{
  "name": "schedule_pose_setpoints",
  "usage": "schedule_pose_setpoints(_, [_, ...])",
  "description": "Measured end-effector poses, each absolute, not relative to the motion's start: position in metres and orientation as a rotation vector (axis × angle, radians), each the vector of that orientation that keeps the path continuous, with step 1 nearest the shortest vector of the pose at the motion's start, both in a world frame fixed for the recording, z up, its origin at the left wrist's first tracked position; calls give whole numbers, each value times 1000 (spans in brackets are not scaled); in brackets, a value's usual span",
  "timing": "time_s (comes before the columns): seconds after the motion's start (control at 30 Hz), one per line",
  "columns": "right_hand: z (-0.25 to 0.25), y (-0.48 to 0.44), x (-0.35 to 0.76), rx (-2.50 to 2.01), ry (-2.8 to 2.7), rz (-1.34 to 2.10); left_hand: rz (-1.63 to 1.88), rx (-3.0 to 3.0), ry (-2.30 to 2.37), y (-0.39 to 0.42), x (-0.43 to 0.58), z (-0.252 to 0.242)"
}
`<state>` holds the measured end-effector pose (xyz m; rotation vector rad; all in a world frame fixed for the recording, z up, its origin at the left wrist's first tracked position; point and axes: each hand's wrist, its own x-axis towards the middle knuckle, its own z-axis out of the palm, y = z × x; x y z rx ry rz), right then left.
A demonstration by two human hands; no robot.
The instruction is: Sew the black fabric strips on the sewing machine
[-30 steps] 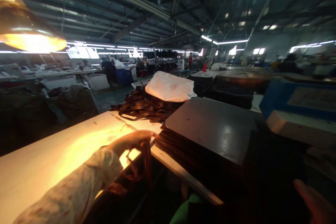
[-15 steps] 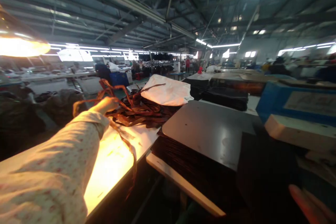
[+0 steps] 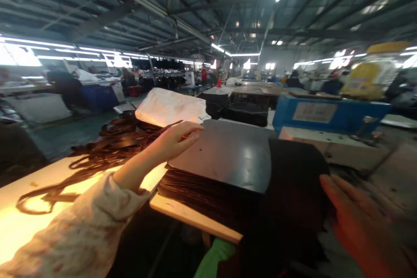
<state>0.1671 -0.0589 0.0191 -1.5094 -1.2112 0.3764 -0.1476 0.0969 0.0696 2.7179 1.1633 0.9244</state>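
Observation:
My left hand (image 3: 177,141) reaches over the left edge of a grey flat plate (image 3: 228,152), its fingers loosely apart and nothing seen in them. Beneath the plate lies a stack of dark fabric pieces (image 3: 202,193). At the right, my right hand (image 3: 355,208) is against the edge of a black fabric piece (image 3: 296,173); its thumb side is hidden, so its grip is unclear. Left of the plate are a heap of dark strips (image 3: 114,139) and a white cloth bundle (image 3: 171,106).
A blue machine (image 3: 352,115) with a pale base stands behind my right hand, a yellow-capped jar (image 3: 371,74) on top. Further dark stacks (image 3: 246,113) lie behind the plate. A wooden board edge (image 3: 195,219) juts out below the stack. People are far off.
My left hand has come from the strips to the plate, and the strips it held now lie on the heap. My right hand has risen to the black fabric's edge. The view has turned right.

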Motion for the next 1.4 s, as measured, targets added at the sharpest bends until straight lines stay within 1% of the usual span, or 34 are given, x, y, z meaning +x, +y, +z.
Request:
schedule_pose_setpoints(0.07, [41, -67, 170, -1408, -1025, 583, 994, 2740, 914, 83, -109, 74])
schedule_pose_setpoints(0.13, [50, -70, 178, -1338, -935, 686, 1051, 2703, 766, 76, -79, 73])
schedule_pose_setpoints(0.2, [44, -63, 187, -1360, -958, 726, 1112, 2620, 710, 76, -55, 64])
schedule_pose_setpoints(0.3, [14, -39, 201, -1547, -1189, 771, 1140, 2509, 723, 84, -25, 37])
schedule_pose_setpoints(0.33, [2, -30, 204, -1658, -1315, 729, 1117, 2501, 730, 86, -16, 26])
schedule_pose_setpoints(0.43, [-24, -11, 211, -1952, -1589, 454, 938, 2599, 677, 86, 11, -7])
schedule_pose_setpoints(0.5, [-29, -8, 212, -2072, -1686, 324, 777, 2726, 615, 82, 26, -23])
schedule_pose_setpoints(0.6, [-25, -9, 214, -2193, -1708, 253, 636, 2866, 601, 78, 41, -36])
schedule_pose_setpoints(0.8, [-22, 2, 218, -2258, -1630, 89, 599, 2882, 692, 83, 52, -38])
schedule_pose_setpoints(0.97, [-25, 26, 216, -2304, -1598, -19, 620, 2892, 667, 84, 56, -37])
schedule_pose_setpoints(1.17, [-27, 39, 216, -2321, -1557, -107, 610, 2878, 607, 86, 59, -37])
schedule_pose_setpoints(1.4, [-26, 44, 215, -2350, -1631, -171, 634, 2860, 574, 89, 63, -38])
